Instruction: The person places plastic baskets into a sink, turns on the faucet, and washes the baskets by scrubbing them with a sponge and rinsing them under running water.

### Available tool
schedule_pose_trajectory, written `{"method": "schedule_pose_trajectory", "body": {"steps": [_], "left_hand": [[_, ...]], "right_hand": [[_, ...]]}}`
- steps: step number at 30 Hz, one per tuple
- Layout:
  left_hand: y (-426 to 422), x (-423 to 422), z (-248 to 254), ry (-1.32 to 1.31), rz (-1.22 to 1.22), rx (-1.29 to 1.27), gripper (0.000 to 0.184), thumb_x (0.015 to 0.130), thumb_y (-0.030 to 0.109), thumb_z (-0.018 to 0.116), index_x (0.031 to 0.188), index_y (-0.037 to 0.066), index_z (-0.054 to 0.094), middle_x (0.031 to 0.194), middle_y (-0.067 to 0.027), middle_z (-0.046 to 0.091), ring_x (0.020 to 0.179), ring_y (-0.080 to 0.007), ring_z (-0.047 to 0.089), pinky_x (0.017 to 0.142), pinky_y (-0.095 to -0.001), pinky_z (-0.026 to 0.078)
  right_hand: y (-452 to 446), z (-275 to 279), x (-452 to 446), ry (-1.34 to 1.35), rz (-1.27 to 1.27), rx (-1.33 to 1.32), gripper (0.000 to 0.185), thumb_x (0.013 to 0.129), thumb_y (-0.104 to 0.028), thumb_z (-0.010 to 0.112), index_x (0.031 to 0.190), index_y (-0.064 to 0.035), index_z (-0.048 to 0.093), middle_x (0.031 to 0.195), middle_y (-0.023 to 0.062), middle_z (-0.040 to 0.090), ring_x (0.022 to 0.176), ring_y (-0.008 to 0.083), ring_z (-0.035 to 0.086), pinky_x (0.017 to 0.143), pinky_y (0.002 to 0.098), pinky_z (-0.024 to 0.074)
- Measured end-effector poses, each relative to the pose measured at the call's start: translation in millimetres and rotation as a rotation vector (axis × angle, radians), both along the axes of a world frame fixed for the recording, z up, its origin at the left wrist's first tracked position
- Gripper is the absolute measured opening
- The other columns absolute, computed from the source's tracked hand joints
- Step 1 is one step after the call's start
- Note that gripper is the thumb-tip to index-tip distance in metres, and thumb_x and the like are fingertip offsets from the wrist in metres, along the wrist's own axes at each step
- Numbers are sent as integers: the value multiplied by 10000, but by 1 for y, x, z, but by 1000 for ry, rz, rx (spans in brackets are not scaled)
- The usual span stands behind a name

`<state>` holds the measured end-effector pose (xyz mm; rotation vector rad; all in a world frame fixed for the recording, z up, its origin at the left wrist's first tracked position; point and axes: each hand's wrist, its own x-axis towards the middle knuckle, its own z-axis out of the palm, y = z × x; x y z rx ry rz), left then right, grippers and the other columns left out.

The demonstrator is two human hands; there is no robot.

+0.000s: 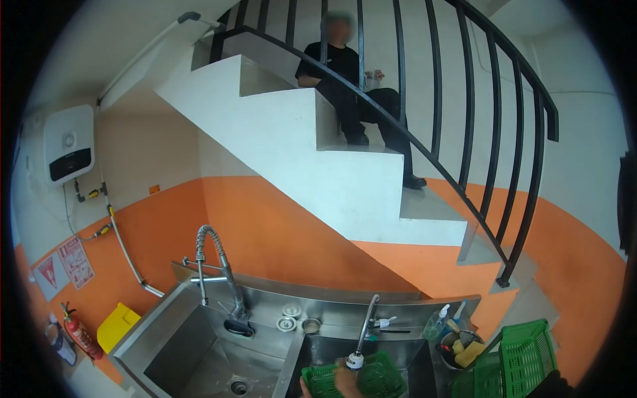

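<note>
The green basket (383,378) sits in the right sink (324,349), under the tap (364,331). The left hand (304,387) is at its edge, the right hand (346,381) over it — I can't tell if the fingers grip. Best to hold it steady and low — then splashes stay in.

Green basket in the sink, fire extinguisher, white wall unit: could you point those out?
Green basket (383,375), head view: its mesh, toward the picture's right.
Fire extinguisher (79,332), head view: its red body.
White wall unit (68,141), head view: its front.
</note>
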<state>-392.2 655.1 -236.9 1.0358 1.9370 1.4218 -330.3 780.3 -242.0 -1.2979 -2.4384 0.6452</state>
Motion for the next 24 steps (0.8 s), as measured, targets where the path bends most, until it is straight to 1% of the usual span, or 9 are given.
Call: {"method": "schedule_pose_trajectory", "body": {"steps": [2, 6, 8, 9, 11, 12, 14, 19, 24], "left_hand": [[-1, 0, 0, 1, 3, 3, 847, 722, 11, 427, 1372, 56, -113, 1287, -279, 353, 1146, -360, 442, 950, -398, 344], [-3, 1, 1, -4, 8, 5, 844, 722, 11, 428, 1373, 56, -108, 1289, -276, 351, 1149, -358, 439, 952, -397, 342], [-3, 1, 0, -2, 7, 6, 843, 722, 11, 428, 1374, 55, -105, 1290, -275, 350, 1151, -356, 437, 953, -396, 340], [-3, 1, 0, 1, 5, 7, 843, 722, 11, 428, 1374, 55, -104, 1291, -274, 349, 1152, -356, 436, 954, -396, 340], [-3, 3, 3, -2, 4, 14, 841, 722, 11, 428, 1374, 54, -101, 1292, -273, 348, 1154, -355, 435, 955, -395, 338], [-3, 3, 2, -2, 3, 16, 841, 722, 11, 428, 1375, 54, -100, 1293, -272, 348, 1154, -354, 434, 955, -395, 338], [-2, 3, -2, -3, 3, 17, 839, 722, 11, 428, 1375, 54, -97, 1294, -271, 347, 1156, -353, 432, 956, -395, 337], [0, 0, -2, 2, 9, 31, 836, 722, 12, 428, 1376, 52, -91, 1297, -267, 344, 1160, -350, 428, 959, -393, 334], [1, 0, -3, 0, 16, 36, 833, 722, 12, 428, 1377, 51, -85, 1299, -263, 341, 1164, -347, 423, 962, -392, 331]], "right_hand": [[-16, -22, -28, 189, 126, 294, 323, 788, -125, 504, 1082, 9, 500, 968, 162, 500, 922, 359, 507, 798, 436, 432], [-46, -26, -61, 343, 213, 307, 316, 789, -122, 502, 1089, -20, 506, 948, 160, 512, 918, 354, 512, 798, 459, 431], [-68, 6, -50, 756, 219, -52, 578, 719, -322, 669, 1247, -161, 496, 1417, 156, 226, 1318, 370, 144, 947, 698, 148], [-64, -9, -54, 758, 220, -49, 578, 719, -322, 669, 1247, -161, 496, 1417, 156, 226, 1318, 370, 144, 947, 698, 148], [-42, -68, -65, 758, 220, 8, 541, 720, -298, 629, 1224, -142, 511, 1386, 179, 280, 1314, 348, 182, 1009, 595, 188], [-40, -47, -54, 756, 221, 9, 541, 720, -298, 629, 1224, -142, 511, 1386, 179, 280, 1314, 348, 182, 1009, 595, 188], [-29, 18, -14, 330, 367, 329, 319, 781, -133, 512, 1076, -14, 512, 956, 154, 510, 934, 362, 501, 809, 462, 423], [34, -16, 29, 307, -64, 52, 246, 827, -186, 486, 995, -18, 547, 1029, 173, 556, 919, 344, 545, 735, 420, 449], [73, -2, 65, 115, -31, 544, 233, 808, -147, 495, 975, 9, 541, 932, 177, 545, 849, 348, 539, 705, 424, 448]]}}
